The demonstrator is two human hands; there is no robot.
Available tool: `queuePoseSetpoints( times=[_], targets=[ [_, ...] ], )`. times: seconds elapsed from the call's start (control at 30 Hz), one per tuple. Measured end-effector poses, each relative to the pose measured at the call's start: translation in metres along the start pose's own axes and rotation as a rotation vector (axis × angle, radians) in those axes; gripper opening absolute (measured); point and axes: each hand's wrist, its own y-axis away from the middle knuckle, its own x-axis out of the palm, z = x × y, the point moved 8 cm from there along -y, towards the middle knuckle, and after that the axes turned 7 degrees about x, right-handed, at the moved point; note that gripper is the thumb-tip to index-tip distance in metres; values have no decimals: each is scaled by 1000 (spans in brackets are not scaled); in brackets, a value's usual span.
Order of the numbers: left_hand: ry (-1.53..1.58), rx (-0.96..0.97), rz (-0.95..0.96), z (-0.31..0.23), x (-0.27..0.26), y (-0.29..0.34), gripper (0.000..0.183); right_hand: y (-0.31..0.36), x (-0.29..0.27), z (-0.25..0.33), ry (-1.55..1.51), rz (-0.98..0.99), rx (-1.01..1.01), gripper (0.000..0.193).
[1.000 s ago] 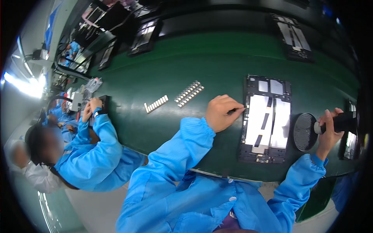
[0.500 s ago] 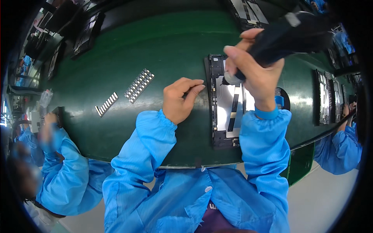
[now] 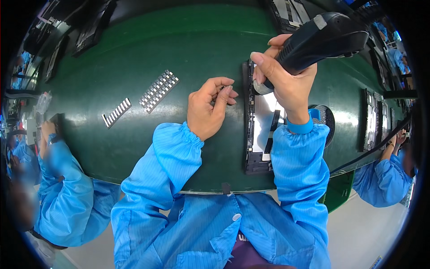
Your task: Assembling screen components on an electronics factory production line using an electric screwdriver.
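Observation:
My right hand (image 3: 289, 74) is closed round a black electric screwdriver (image 3: 320, 42), its body tilted up to the right. The round greyish piece near its tip (image 3: 261, 88) is over the left edge of an opened flat device (image 3: 251, 163), a black frame with a silvery panel and dark strips. My fist and sleeve cover part of this frame. Left of it, my left hand (image 3: 208, 105) hovers above the table with thumb and fingers curled together. A little dark spot shows between those fingertips, too small to name.
A strip of small pale pieces (image 3: 117, 112) and a wider block of them (image 3: 159, 91) lie to the left on the green table (image 3: 192, 54). A round dark dish (image 3: 329, 127) stands behind my right wrist. More flat devices (image 3: 371, 119) are at the right. Co-workers in blue (image 3: 74, 197) sit on both sides.
The screwdriver's tip has come up and left, toward the frame's left edge, with my right hand. My left fingers have curled in more tightly. The whole view has shifted slightly.

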Motion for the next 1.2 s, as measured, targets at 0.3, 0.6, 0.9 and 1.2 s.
queuePoseSetpoints(
  times=[0.3,0.6,0.9,1.2],
  targets=[
    [7,58,-32,-5,-5,-1,14,3,5,-7,-23,14,18,23],
    [-418,451,395,-55,28,51,27,6,5,-8,42,35,27,26],
    [-771,763,605,-63,98,117,39,19,-29,51,-35,-77,-166,28],
    [-1013,702,444,-58,43,33,43,71,-73,47,23,-95,-26,36]
  ],
)
